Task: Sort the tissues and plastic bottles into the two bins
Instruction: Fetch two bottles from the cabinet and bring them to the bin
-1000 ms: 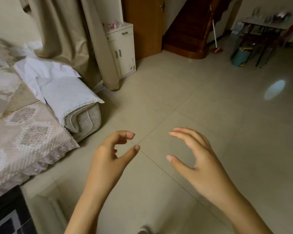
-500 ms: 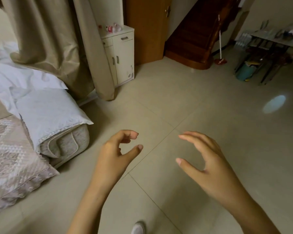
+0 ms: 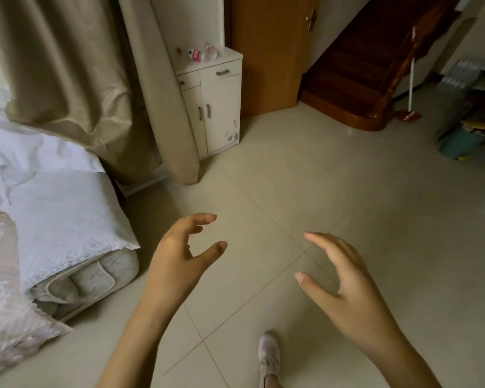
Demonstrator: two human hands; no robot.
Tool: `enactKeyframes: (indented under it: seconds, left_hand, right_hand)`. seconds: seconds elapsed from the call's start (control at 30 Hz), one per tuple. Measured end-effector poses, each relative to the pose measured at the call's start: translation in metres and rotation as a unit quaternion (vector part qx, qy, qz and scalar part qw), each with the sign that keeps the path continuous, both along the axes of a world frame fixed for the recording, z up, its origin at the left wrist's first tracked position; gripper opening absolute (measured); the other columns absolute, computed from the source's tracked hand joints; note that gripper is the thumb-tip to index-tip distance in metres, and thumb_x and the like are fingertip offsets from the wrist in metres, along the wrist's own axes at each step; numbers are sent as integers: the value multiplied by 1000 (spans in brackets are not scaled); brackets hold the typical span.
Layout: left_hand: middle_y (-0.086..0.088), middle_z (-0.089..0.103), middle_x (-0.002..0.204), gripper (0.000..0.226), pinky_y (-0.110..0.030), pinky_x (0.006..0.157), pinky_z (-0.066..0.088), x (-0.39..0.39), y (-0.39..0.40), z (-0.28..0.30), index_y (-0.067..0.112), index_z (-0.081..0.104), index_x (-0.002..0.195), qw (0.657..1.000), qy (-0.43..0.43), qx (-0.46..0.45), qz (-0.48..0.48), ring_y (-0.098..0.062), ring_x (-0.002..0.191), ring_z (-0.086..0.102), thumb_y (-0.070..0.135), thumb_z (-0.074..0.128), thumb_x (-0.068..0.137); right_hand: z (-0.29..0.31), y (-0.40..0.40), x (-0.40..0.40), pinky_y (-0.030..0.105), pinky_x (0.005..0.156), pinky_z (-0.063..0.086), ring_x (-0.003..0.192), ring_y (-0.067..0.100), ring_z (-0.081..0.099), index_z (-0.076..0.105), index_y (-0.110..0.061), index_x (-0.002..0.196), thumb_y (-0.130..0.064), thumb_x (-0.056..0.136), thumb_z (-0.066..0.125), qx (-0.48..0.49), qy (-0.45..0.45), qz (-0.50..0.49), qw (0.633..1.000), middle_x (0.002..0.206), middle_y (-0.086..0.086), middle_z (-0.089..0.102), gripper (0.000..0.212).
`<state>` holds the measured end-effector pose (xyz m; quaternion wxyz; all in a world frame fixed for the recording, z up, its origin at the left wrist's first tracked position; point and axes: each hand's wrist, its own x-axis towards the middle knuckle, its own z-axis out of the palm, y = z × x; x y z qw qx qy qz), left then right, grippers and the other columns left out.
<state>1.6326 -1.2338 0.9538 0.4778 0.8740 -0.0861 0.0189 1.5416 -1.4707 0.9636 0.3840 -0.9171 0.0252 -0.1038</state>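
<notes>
A crushed clear plastic bottle (image 3: 200, 54) with a red label lies on top of a small white cabinet (image 3: 220, 107) at the back, beside a curtain. My left hand (image 3: 179, 259) and my right hand (image 3: 345, 281) hang in front of me over the tiled floor, both empty with fingers loosely curved. They are well short of the cabinet and the bottle. No tissues and no sorting bins show from here.
A bed (image 3: 53, 219) with white and patterned covers fills the left side. A beige curtain (image 3: 95, 79) hangs behind it. A wooden door (image 3: 266, 51), a dark wooden staircase (image 3: 370, 79), a mop (image 3: 409, 107) and a cluttered rack with a teal bucket (image 3: 459, 141) stand at the back right. My shoe (image 3: 269, 357) is on the floor.
The view has advanced toward the cabinet and turned right; the bed slid left and the cabinet grew larger. Both hands stayed empty in the same loose pose. A shoe came into view.
</notes>
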Motion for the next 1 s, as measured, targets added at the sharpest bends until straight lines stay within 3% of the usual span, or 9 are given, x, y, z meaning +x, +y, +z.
enactKeyframes:
  seconds: [0.2,0.5,0.73,0.87,1.0]
  left_hand:
    - [22,56,114,38,-29,91,47,89,-61,5,37,59,114,999,3,33,19,1,109,52,38,72,79]
    - [18,57,110,38,-31,89,51,213,-71,-10,40,56,111,991,18,100,88,-4,104,56,40,73,78]
    - [16,58,118,37,-38,90,51,370,-96,-22,36,59,115,996,29,55,66,-5,108,55,37,71,80]
    - [18,58,118,37,-37,91,50,454,-108,-12,37,59,115,998,32,48,40,-3,108,55,38,72,80]
    - [18,59,117,37,-27,88,48,527,-119,-1,35,59,116,998,24,51,37,-1,107,56,38,71,80]
  right_hand:
    - [15,-59,126,-1,99,20,128,-10,30,46,-41,129,-39,84,63,-28,-7,74,997,129,-33,39,48]
    - [4,-79,294,6,104,24,131,-4,32,47,-38,130,-46,80,58,10,-12,140,990,133,-22,44,52]
    - [7,-94,435,5,102,25,130,-4,32,48,-34,131,-42,80,58,-32,1,148,989,133,-20,44,52]
    - [16,-108,504,13,103,28,129,-9,30,45,-42,128,-40,83,61,-41,-2,134,990,131,-29,41,48]
    - [17,-121,568,11,100,27,129,-10,29,40,-49,127,-42,84,60,-29,4,120,992,132,-34,37,48]
